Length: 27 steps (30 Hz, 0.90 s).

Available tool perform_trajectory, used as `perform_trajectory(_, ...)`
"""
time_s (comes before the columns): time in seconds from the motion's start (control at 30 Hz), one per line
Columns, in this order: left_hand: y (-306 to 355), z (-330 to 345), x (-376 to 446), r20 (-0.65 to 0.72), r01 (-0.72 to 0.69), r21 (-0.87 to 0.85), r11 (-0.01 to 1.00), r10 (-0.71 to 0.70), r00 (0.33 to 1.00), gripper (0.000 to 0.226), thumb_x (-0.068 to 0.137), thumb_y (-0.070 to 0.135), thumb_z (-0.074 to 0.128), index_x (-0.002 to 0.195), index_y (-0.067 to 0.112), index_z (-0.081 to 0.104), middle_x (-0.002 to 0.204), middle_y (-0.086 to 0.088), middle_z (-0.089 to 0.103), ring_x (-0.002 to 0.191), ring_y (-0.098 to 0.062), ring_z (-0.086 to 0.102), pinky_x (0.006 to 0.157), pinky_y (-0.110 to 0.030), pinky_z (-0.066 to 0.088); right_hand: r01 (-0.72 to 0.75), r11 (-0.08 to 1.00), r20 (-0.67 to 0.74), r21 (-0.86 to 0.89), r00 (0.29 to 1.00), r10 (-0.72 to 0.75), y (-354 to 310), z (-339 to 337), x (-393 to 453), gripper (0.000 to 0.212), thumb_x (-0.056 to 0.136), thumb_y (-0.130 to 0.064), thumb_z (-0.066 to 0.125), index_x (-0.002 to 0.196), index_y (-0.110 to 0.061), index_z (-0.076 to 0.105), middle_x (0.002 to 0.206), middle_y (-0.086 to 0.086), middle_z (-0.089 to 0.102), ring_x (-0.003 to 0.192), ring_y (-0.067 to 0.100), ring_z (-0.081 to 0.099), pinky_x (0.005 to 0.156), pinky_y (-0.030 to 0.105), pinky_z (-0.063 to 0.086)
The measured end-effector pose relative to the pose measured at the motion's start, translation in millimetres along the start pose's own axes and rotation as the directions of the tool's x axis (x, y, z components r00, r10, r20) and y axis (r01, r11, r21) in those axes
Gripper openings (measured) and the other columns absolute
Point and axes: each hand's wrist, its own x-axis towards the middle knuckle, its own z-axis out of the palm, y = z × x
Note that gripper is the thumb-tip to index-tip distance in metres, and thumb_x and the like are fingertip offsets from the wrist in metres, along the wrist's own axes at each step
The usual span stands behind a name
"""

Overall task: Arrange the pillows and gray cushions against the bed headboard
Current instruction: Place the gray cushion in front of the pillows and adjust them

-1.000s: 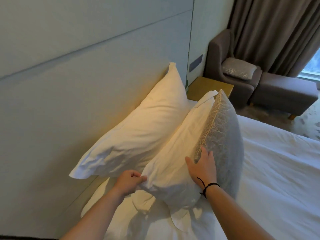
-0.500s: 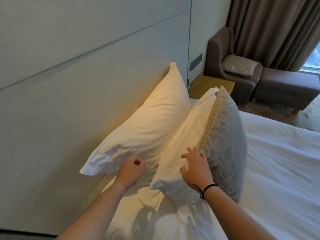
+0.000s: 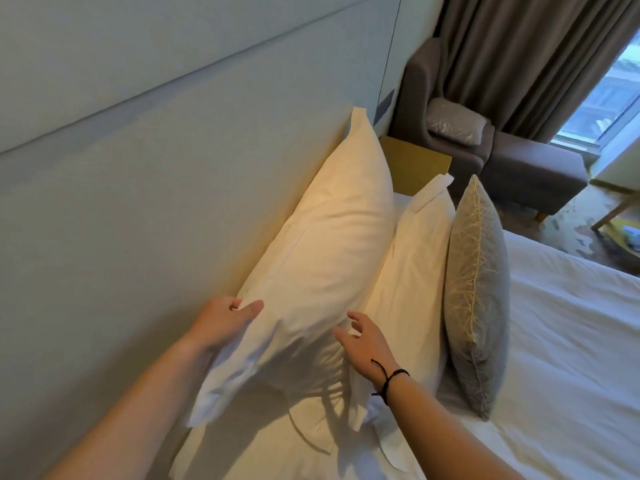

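A large white pillow (image 3: 329,265) leans against the pale headboard (image 3: 156,209). My left hand (image 3: 225,323) grips its near left edge, between pillow and headboard. My right hand (image 3: 367,344), fingers spread, hovers at the pillow's near right side; whether it touches I cannot tell. A second white pillow (image 3: 419,258) stands upright just right of the first. A gray cushion (image 3: 478,296) with a straw-coloured pattern stands on edge against that second pillow.
White bedding (image 3: 571,358) covers the bed to the right. Beyond the pillows stand a yellow bedside table (image 3: 415,164), a brown armchair (image 3: 450,109) with another gray cushion (image 3: 453,123) on it, a footstool (image 3: 533,174), curtains and a window.
Both hands left the second pillow and gray cushion and moved to the back pillow. The left hand now grips its edge. The camera moved closer and tilted.
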Motion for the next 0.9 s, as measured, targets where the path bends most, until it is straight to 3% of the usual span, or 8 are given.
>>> perform_trajectory(0.07, -6.4, -4.8, 8.1, 0.020, -0.001, -0.001, 1.000, 0.001, 1.000, 0.040, 0.087, 0.040, 0.071, 0.060, 0.015, 0.055, 0.046, 0.011, 0.054, 0.044, -0.004, 0.046, 0.041, -0.022, 0.035, -0.036, 0.999, -0.002, 0.023, 0.999, 0.036, -9.5, 20.7, 12.2, 0.076, 0.085, -0.060, 0.060, 0.148, -0.032, 0.030, 0.150, -0.003, 0.040, 0.133, 0.020, 0.044, 0.095, 0.030, 0.042)
perform_trajectory(0.23, -3.6, -5.0, 17.4, -0.083, -0.186, 0.111, 0.976, 0.196, 0.977, 0.036, 0.092, 0.038, 0.064, 0.065, 0.020, 0.049, 0.058, 0.007, 0.052, 0.056, -0.016, 0.048, 0.052, -0.031, 0.031, -0.047, 0.998, -0.102, 0.048, 0.993, 0.052, -22.6, 46.9, 27.4, 0.083, 0.080, -0.070, 0.052, 0.148, -0.028, 0.029, 0.129, -0.002, 0.053, 0.109, 0.018, 0.053, 0.095, 0.037, 0.047)
perform_trajectory(0.37, -6.3, -4.0, 15.3, -0.169, -0.238, 0.187, 0.953, 0.270, 0.948, 0.032, 0.090, 0.055, 0.052, 0.071, 0.029, 0.048, 0.065, 0.009, 0.057, 0.059, -0.005, 0.052, 0.050, -0.027, 0.031, 0.023, 1.000, -0.157, -0.002, 0.987, -0.023, -28.5, 46.8, 35.5, 0.090, 0.079, -0.074, 0.048, 0.151, -0.024, 0.027, 0.157, -0.004, 0.028, 0.141, 0.018, 0.032, 0.111, 0.033, 0.031)
perform_trajectory(0.47, -10.7, -9.9, 10.2, -0.153, -0.211, 0.213, 0.954, 0.246, 0.957, 0.038, 0.083, 0.068, 0.048, 0.074, 0.031, 0.050, 0.067, 0.013, 0.059, 0.060, -0.004, 0.054, 0.051, -0.027, 0.034, 0.051, 0.998, -0.144, 0.034, 0.989, -0.045, -33.3, 45.7, 43.6, 0.096, 0.076, -0.078, 0.050, 0.152, -0.024, 0.027, 0.158, -0.003, 0.027, 0.144, 0.018, 0.029, 0.117, 0.042, 0.029)
perform_trajectory(0.57, -17.4, -12.7, -0.6, -0.123, -0.200, 0.251, 0.947, 0.236, 0.964, 0.037, 0.087, 0.060, 0.055, 0.072, 0.027, 0.049, 0.068, 0.010, 0.057, 0.062, -0.008, 0.054, 0.051, -0.028, 0.033, 0.057, 0.997, -0.140, 0.057, 0.989, -0.049, -35.7, 50.4, 48.6, 0.098, 0.074, -0.081, 0.050, 0.151, -0.025, 0.027, 0.159, 0.000, 0.025, 0.145, 0.020, 0.027, 0.117, 0.046, 0.028)
perform_trajectory(0.67, -18.1, -27.7, -8.1, -0.167, -0.114, 0.359, 0.926, 0.183, 0.969, 0.037, 0.094, 0.045, 0.056, 0.069, 0.021, 0.044, 0.069, 0.001, 0.060, 0.067, -0.029, 0.055, 0.056, -0.034, 0.035, 0.050, 0.994, -0.123, 0.096, 0.992, -0.038, -34.5, 57.9, 46.4, 0.103, 0.072, -0.082, 0.050, 0.154, -0.028, 0.020, 0.163, -0.001, 0.015, 0.148, 0.018, 0.018, 0.119, 0.038, 0.021)
perform_trajectory(0.8, 0.1, -54.6, -17.0, -0.309, -0.015, 0.682, 0.731, 0.307, 0.900, 0.034, 0.098, 0.043, 0.046, 0.073, 0.021, 0.036, 0.073, -0.006, 0.064, 0.065, -0.034, 0.053, 0.054, -0.035, 0.033, 0.071, 0.996, -0.077, 0.050, 0.995, -0.067, -35.4, 64.2, 38.2, 0.110, 0.068, -0.087, 0.046, 0.155, -0.029, 0.014, 0.165, -0.006, 0.005, 0.150, 0.014, 0.011, 0.112, 0.029, 0.019)
perform_trajectory(0.9, 15.3, -50.9, -24.9, -0.283, 0.014, 0.773, 0.634, 0.326, 0.902, 0.026, 0.100, 0.042, 0.042, 0.082, 0.024, 0.037, 0.078, -0.001, 0.065, 0.074, -0.030, 0.063, 0.055, -0.034, 0.035, 0.092, 0.996, -0.064, 0.003, 0.994, -0.091, -36.7, 60.8, 36.2, 0.101, 0.074, -0.080, 0.049, 0.155, -0.030, 0.016, 0.164, -0.006, 0.006, 0.150, 0.013, 0.012, 0.113, 0.029, 0.021)
